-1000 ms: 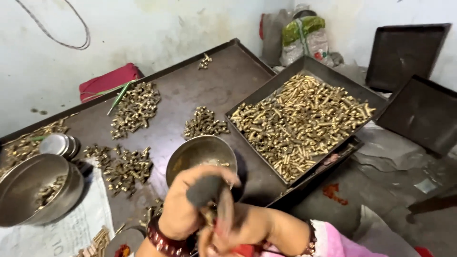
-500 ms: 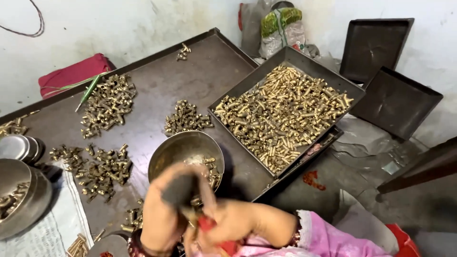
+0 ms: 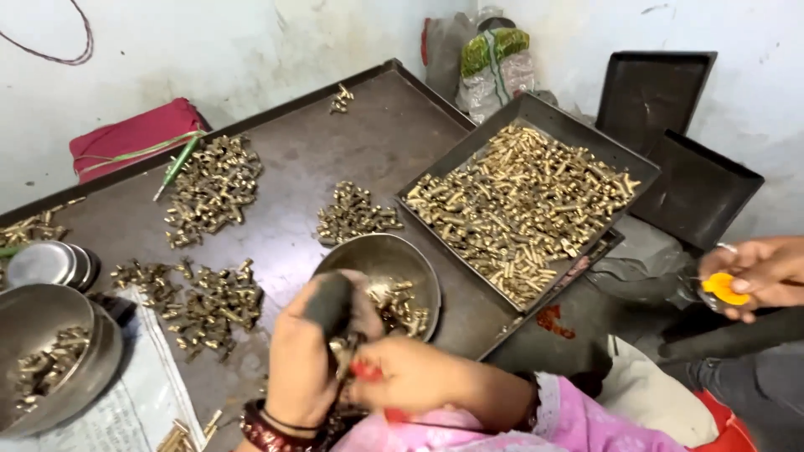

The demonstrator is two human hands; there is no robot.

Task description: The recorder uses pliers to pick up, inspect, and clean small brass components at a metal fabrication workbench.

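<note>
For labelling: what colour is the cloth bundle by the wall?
Red cloth bundle, tied with a pale band; head view.

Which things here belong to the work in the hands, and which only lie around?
In use: left hand, right hand, small brass part between them, red-handled tool, metal bowl of brass parts.

Lying about: red cloth, empty black trays, plastic bag, green pen.

dark metal worktable [image 3: 293,159]: brass part heaps [image 3: 213,186], steel bowls [image 3: 50,360], parts tray [image 3: 523,197].
</note>
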